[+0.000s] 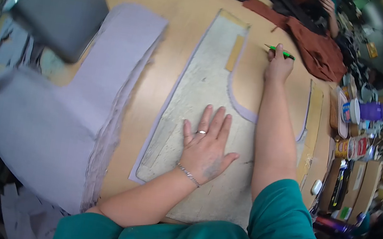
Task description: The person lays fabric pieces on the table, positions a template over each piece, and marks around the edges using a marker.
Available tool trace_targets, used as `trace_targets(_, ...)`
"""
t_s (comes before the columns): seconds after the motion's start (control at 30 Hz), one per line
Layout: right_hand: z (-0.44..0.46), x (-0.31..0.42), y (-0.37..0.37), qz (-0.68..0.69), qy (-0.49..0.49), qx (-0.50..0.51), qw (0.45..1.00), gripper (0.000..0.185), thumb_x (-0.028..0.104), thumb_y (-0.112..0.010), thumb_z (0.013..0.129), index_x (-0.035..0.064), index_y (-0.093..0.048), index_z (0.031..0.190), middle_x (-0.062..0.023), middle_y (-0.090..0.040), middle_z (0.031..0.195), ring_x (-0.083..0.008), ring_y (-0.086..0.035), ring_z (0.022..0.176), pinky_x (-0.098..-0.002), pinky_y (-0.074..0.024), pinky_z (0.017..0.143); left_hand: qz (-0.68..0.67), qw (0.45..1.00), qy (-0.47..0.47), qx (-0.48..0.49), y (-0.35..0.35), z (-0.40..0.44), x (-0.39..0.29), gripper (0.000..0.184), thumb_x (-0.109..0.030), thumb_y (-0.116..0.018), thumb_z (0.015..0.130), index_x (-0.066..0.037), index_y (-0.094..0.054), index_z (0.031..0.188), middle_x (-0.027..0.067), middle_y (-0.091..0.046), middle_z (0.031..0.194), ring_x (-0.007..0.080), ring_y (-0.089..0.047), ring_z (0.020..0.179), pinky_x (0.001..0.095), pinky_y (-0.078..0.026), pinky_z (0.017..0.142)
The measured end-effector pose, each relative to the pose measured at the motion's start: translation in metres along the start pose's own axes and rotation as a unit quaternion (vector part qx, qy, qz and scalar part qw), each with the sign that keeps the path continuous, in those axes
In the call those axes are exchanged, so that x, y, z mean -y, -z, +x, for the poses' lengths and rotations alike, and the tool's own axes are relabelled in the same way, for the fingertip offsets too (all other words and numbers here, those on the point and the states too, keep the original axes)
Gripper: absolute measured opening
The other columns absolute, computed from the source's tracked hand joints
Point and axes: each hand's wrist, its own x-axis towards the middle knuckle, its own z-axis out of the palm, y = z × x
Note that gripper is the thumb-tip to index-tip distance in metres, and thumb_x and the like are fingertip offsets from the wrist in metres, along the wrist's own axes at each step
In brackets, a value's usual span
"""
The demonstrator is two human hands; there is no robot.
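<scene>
My left hand [207, 146] lies flat with fingers spread on a worn, whitish pattern template [196, 85], which has tape strips along some edges. A lilac fabric piece [247, 113] lies under the template, its edge showing as a narrow border around the curved cutout. Above the bare wood to the right of the template's upper arm, my right hand [278, 68] is closed around a green pencil [283, 53], its tip pointing left. The pencil tip appears apart from the fabric. Part of the template is hidden beneath my right forearm.
A thick stack of lilac cut fabric [68, 116] lies at left, beside a grey box-like object [60, 6]. Brown fabric [311, 48] lies at the far edge, near another person's hand [326, 5]. Tubs [351, 111] and a cardboard box [352, 188] stand at right.
</scene>
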Motion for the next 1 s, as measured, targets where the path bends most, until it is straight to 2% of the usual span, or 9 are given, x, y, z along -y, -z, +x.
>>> trace_targets(0.03, -0.004, -0.004, 0.003, 0.048, -0.006, -0.022, 0.999, 0.022, 0.021, -0.058, 0.077, 0.0021, -0.047, 0.077, -0.0089, -0.055, 0.067, -0.0157, -0.052, 0.053, -0.0259, -0.0419, 0.047, 0.013, 1.0, 0.003, 0.011, 0.002, 0.001, -0.003, 0.072, -0.041, -0.057, 0.07, -0.003, -0.029, 0.124, 0.0115, -0.019, 0.133, 0.0287, -0.011, 0.125, 0.0628, -0.013, 0.089)
trace_targets(0.1, 0.01, -0.034, 0.005, -0.243, 0.092, 0.0, 0.966, 0.028, 0.025, -0.061, 0.074, 0.0002, -0.047, 0.076, -0.0118, -0.054, 0.064, -0.0209, -0.053, 0.055, -0.0312, -0.0431, 0.054, 0.021, 1.0, 0.009, 0.008, 0.007, 0.002, -0.009, 0.067, -0.038, -0.056, 0.072, -0.002, -0.032, 0.123, 0.0134, -0.027, 0.129, 0.0295, -0.019, 0.121, 0.0581, -0.017, 0.091)
trace_targets(0.23, -0.022, 0.015, -0.008, -0.225, 0.091, -0.025, 0.97, 0.03, 0.026, -0.061, 0.073, 0.0002, -0.047, 0.077, -0.0127, -0.054, 0.064, -0.0243, -0.054, 0.059, -0.0327, -0.0431, 0.059, -0.013, 0.998, -0.042, -0.044, 0.015, 0.039, 0.007, 0.052, -0.031, -0.053, 0.076, -0.001, -0.039, 0.117, 0.0155, -0.042, 0.116, 0.0312, -0.035, 0.111, 0.0453, -0.027, 0.092)
trace_targets(0.3, -0.021, 0.014, -0.008, -0.194, 0.088, -0.02, 0.977, 0.028, 0.026, -0.06, 0.074, 0.0011, -0.047, 0.077, -0.0124, -0.055, 0.065, -0.0242, -0.055, 0.06, -0.0325, -0.0434, 0.059, 0.035, 0.982, -0.119, -0.14, 0.021, 0.091, 0.022, 0.042, -0.025, -0.051, 0.078, -0.001, -0.044, 0.112, 0.0152, -0.049, 0.109, 0.0316, -0.042, 0.103, 0.038, -0.031, 0.09)
trace_targets(0.37, -0.021, 0.015, -0.008, -0.193, 0.071, -0.016, 0.979, 0.027, 0.025, -0.06, 0.074, 0.0011, -0.047, 0.078, -0.0123, -0.055, 0.065, -0.024, -0.055, 0.06, -0.0325, -0.0435, 0.06, 0.069, 0.977, -0.118, -0.161, 0.019, 0.15, 0.037, 0.039, -0.025, -0.048, 0.08, -0.005, -0.044, 0.112, 0.0136, -0.046, 0.113, 0.0318, -0.038, 0.107, 0.0419, -0.03, 0.09)
trace_targets(0.53, -0.023, 0.02, -0.008, -0.198, 0.063, -0.002, 0.978, 0.025, 0.024, -0.059, 0.075, 0.0016, -0.047, 0.078, -0.0116, -0.056, 0.066, -0.0226, -0.056, 0.06, -0.0316, -0.0437, 0.06, 0.142, 0.986, 0.065, -0.054, 0.015, 0.228, 0.04, 0.039, -0.032, -0.033, 0.085, -0.02, -0.038, 0.121, 0.0028, -0.026, 0.132, 0.0262, -0.015, 0.124, 0.0599, -0.012, 0.094)
trace_targets(0.63, -0.02, 0.013, -0.011, -0.186, 0.068, 0.021, 0.98, 0.023, 0.022, -0.059, 0.075, 0.0023, -0.048, 0.078, -0.0106, -0.056, 0.066, -0.0204, -0.056, 0.06, -0.03, -0.0435, 0.059, 0.134, 0.987, 0.077, -0.048, 0.014, 0.229, 0.042, 0.04, -0.032, -0.031, 0.085, -0.023, -0.036, 0.123, 0.0009, -0.022, 0.134, 0.0254, -0.013, 0.125, 0.0613, -0.006, 0.094)
trace_targets(0.8, -0.002, -0.006, -0.025, -0.12, 0.072, 0.078, 0.987, 0.017, 0.017, -0.058, 0.075, 0.0025, -0.05, 0.077, -0.0089, -0.057, 0.064, -0.0167, -0.055, 0.059, -0.0273, -0.0429, 0.058, 0.151, 0.984, 0.068, -0.073, 0.01, 0.231, 0.047, 0.039, -0.034, -0.032, 0.084, -0.024, -0.036, 0.122, -0.0004, -0.024, 0.133, 0.0249, -0.017, 0.124, 0.062, -0.013, 0.092)
trace_targets(1.0, 0.011, -0.008, -0.05, -0.199, 0.102, 0.096, 0.97, 0.015, 0.015, -0.059, 0.075, 0.0027, -0.052, 0.079, -0.0088, -0.057, 0.064, -0.0177, -0.055, 0.058, -0.0281, -0.0431, 0.058, 0.104, 0.991, 0.056, -0.067, 0.012, 0.229, 0.049, 0.039, -0.031, -0.032, 0.084, -0.021, -0.037, 0.122, 0.0025, -0.022, 0.133, 0.0272, -0.013, 0.125, 0.0614, -0.006, 0.094)
